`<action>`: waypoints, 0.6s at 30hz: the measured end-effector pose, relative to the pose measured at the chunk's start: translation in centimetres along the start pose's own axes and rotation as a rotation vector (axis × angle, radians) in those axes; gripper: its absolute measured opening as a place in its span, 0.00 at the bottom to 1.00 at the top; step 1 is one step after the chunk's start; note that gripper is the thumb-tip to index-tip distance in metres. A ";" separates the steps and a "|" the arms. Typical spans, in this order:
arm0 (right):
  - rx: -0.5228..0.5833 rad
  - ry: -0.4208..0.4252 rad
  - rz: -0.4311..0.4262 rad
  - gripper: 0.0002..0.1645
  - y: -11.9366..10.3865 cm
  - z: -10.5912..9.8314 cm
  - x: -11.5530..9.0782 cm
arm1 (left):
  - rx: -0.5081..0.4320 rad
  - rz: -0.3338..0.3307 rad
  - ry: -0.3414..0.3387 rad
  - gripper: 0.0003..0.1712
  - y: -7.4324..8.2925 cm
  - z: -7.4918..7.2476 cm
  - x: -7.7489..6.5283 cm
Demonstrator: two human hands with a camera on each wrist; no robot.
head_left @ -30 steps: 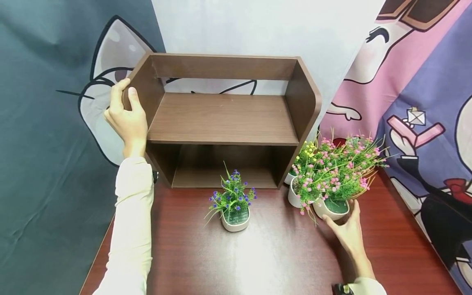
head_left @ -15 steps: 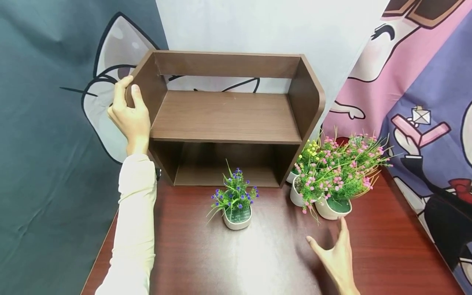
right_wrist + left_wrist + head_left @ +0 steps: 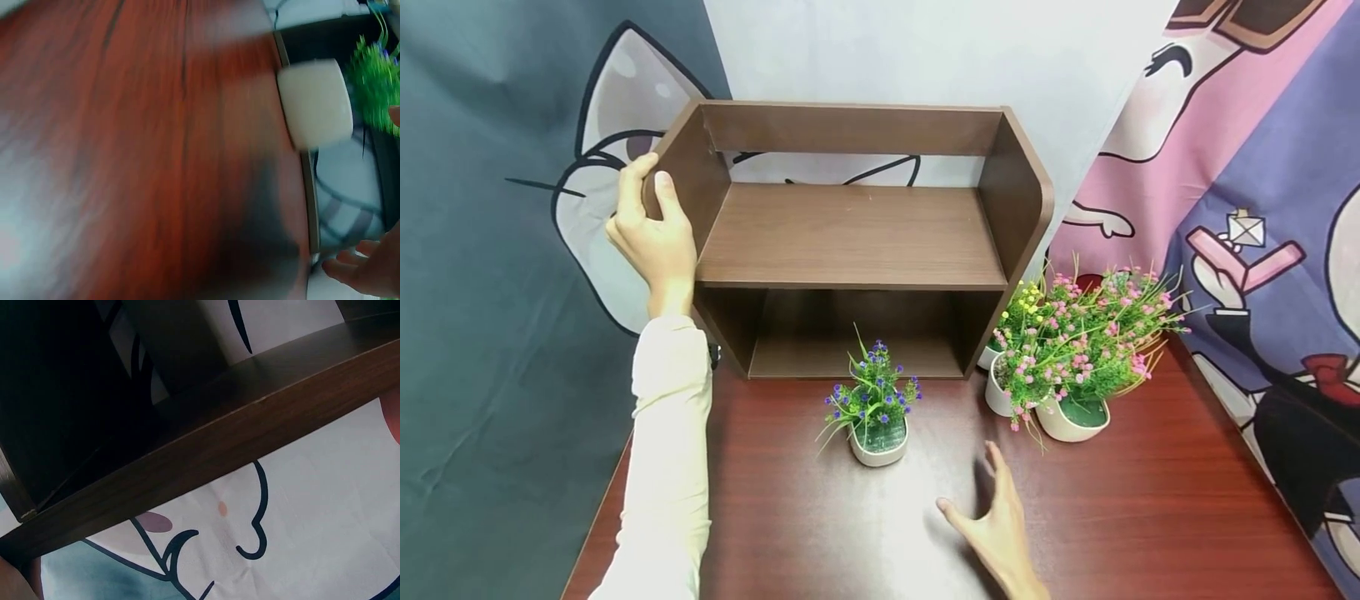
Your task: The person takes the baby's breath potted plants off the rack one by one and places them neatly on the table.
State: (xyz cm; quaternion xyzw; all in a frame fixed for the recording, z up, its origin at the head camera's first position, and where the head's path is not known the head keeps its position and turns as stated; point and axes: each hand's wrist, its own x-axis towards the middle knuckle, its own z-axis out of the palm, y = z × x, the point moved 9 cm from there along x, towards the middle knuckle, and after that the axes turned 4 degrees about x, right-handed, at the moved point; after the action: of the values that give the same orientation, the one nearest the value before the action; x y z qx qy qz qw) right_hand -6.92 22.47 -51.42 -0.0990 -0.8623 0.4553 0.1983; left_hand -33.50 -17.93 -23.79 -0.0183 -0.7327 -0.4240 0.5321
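My left hand grips the left side panel of a brown two-tier wooden shelf, thumb on the inner face and fingers over the outer edge. The left wrist view shows the panel's edge close up, with a bit of the hand at the lower left corner. A small potted plant with blue flowers, in a white pot, stands on the table before the shelf. Low over the table to its right, my right hand has thumb and fingers spread, holding nothing and apart from the pot.
Right of the shelf, potted plants with pink flowers and yellow flowers stand crowded together, their stems overlapping. The shelf's back meets a white printed cloth. A reddish-brown table lies beneath everything.
My right hand has left the white pot of the pink-flowered plant and moved left and toward me over the table, fingers still spread. The left hand keeps its hold on the shelf.
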 end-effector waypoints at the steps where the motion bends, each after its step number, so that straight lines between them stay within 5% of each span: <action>1: 0.014 -0.020 -0.011 0.65 -0.5 0.6 0.1 | -0.001 -0.001 -0.001 0.14 0.0 0.0 0.0; 11: 0.068 -0.126 -0.118 0.66 -4.1 6.5 2.1 | -0.020 0.006 -0.019 0.15 -0.1 0.4 0.1; 18: 0.084 -0.097 -0.131 0.72 -5.8 10.6 3.9 | -0.004 0.012 -0.017 0.15 -0.1 0.1 0.2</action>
State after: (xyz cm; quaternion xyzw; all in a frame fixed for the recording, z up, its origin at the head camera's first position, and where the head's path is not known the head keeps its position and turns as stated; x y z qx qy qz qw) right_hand -14.96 12.61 -51.05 -0.0119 -0.8558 0.4812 0.1896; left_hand -33.70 -18.00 -23.75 -0.0273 -0.7363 -0.4220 0.5283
